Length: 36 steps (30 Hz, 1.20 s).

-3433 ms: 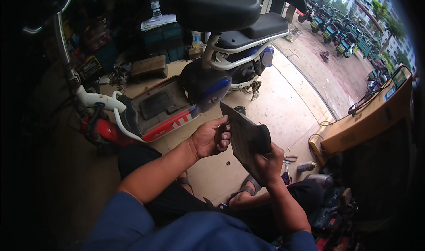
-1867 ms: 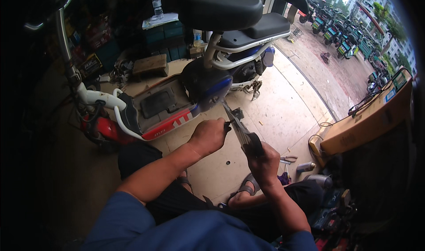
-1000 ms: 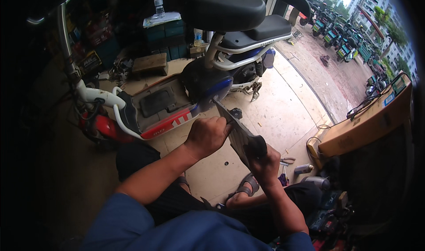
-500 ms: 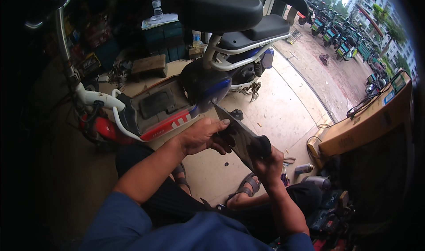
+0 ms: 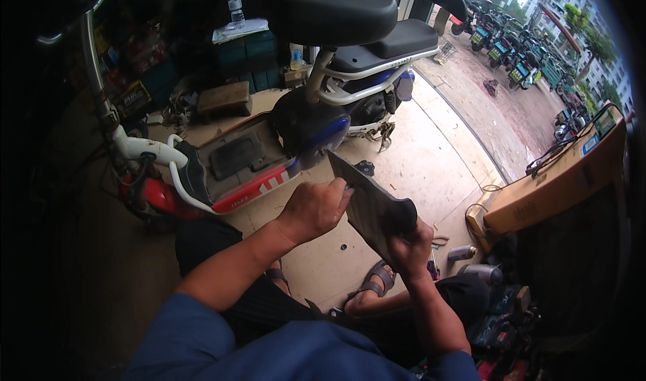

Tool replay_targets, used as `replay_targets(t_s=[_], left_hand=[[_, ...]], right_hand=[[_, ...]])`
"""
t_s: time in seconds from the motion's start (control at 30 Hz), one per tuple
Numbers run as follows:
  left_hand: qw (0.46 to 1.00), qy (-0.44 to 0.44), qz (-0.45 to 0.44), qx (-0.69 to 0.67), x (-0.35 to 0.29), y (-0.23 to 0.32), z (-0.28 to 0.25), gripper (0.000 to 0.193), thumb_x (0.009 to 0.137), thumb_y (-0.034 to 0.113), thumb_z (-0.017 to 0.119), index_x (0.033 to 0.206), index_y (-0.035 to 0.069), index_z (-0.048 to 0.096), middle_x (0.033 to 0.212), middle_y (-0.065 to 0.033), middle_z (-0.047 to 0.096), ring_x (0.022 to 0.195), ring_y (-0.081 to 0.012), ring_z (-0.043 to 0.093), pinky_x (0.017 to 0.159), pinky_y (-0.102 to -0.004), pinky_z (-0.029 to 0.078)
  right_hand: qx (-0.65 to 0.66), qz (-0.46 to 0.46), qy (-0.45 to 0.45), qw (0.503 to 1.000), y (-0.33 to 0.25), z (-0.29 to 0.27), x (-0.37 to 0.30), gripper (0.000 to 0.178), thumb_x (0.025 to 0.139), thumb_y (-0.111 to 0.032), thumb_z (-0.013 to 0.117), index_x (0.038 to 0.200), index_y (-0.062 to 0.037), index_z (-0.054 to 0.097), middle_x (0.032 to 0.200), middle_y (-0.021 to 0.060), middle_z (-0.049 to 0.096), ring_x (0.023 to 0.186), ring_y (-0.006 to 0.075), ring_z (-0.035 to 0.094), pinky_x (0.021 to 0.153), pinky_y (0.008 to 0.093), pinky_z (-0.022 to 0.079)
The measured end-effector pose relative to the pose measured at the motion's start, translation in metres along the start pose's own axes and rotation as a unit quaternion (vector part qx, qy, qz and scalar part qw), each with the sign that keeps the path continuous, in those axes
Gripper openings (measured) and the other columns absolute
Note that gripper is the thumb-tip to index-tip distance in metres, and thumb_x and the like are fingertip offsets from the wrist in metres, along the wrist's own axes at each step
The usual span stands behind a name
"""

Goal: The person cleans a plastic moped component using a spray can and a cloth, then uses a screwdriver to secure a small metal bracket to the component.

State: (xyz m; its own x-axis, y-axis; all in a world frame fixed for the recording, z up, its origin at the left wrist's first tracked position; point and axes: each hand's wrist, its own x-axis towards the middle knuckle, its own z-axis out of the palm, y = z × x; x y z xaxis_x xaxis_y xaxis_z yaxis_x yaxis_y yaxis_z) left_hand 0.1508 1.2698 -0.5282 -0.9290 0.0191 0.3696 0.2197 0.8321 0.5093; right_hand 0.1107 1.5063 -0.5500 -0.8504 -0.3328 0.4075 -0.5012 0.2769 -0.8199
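A dark, thin, curved panel (image 5: 369, 208), likely a plastic cover, is held up before me. My right hand (image 5: 412, 243) is closed round its lower right end, thumb side toward me. My left hand (image 5: 314, 209) is closed at the panel's left edge, its fingers curled in. Something small and dark shows at the fingertips, too small to make out. Just behind the panel a small black part (image 5: 365, 168) shows; whether it is joined to the panel I cannot tell. Beyond my hands stands an electric scooter (image 5: 259, 186) with a red side strip and black seats.
On the floor lie a small black ring (image 5: 343, 247), pliers (image 5: 440, 241) and a spray can (image 5: 462, 253). A yellow-orange cabinet (image 5: 555, 196) with cables stands at the right. Behind the scooter are a low wooden stool (image 5: 225, 98) and a water bottle (image 5: 235, 8). Parked scooters (image 5: 501, 48) line the outside.
My left hand has turned over and curled into a closed grip at the panel's edge; before, its thumb lay on the panel with fingers beneath. The panel has tilted slightly, showing more of its face.
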Motion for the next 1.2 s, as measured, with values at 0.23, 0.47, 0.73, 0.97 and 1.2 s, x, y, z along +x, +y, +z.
replay_targets(t_s=[0.23,0.47,0.73,0.97,1.2], left_hand=[[0.993,0.041,-0.036,-0.103,0.0,-0.009,0.008,0.026,0.1,0.025,0.065,0.087,0.003,0.059,0.072,-0.0233,0.065,0.068,-0.0468,0.066,0.063,-0.0564,0.052],[0.998,0.031,-0.055,0.0,-0.001,-0.007,0.011,0.029,0.1,0.027,0.065,0.083,0.004,0.06,0.071,-0.0224,0.066,0.07,-0.0462,0.067,0.063,-0.0549,0.053],[0.996,0.022,-0.085,0.003,0.0,-0.004,0.021,0.031,0.101,0.028,0.063,0.082,0.003,0.063,0.07,-0.0236,0.065,0.066,-0.0458,0.066,0.061,-0.0539,0.053],[0.969,-0.037,-0.19,-0.156,-0.001,-0.003,0.019,0.035,0.102,0.028,0.058,0.078,0.003,0.063,0.072,-0.0235,0.069,0.063,-0.0381,0.07,0.057,-0.0461,0.055],[0.98,-0.03,-0.169,-0.101,0.0,-0.016,0.033,0.041,0.101,0.032,0.057,0.08,-0.003,0.065,0.08,-0.0279,0.067,0.082,-0.0501,0.067,0.073,-0.056,0.052]], right_hand=[[0.001,0.005,-0.019,1.0,0.003,-0.001,0.001,0.017,0.09,-0.002,0.076,0.106,0.0038,0.074,0.088,0.0067,0.077,0.085,0.0112,0.07,0.078,0.0298,0.057],[0.072,0.08,-0.029,0.994,0.024,0.009,-0.004,0.019,0.09,-0.001,0.073,0.108,0.0052,0.073,0.096,0.0059,0.077,0.091,0.0123,0.07,0.083,0.0298,0.057],[0.097,0.116,-0.025,0.988,0.053,0.014,-0.003,0.018,0.092,-0.003,0.072,0.108,0.0052,0.073,0.097,0.0041,0.076,0.09,0.0109,0.069,0.081,0.0288,0.057],[0.094,0.124,-0.032,0.987,0.058,0.015,-0.002,0.018,0.091,-0.002,0.072,0.108,0.0057,0.073,0.097,0.0035,0.076,0.089,0.0108,0.069,0.08,0.0282,0.057],[0.087,0.131,0.013,0.987,0.077,0.031,-0.01,0.022,0.088,-0.007,0.073,0.105,0.0066,0.074,0.091,0.0101,0.078,0.083,0.0119,0.069,0.079,0.0307,0.057]])
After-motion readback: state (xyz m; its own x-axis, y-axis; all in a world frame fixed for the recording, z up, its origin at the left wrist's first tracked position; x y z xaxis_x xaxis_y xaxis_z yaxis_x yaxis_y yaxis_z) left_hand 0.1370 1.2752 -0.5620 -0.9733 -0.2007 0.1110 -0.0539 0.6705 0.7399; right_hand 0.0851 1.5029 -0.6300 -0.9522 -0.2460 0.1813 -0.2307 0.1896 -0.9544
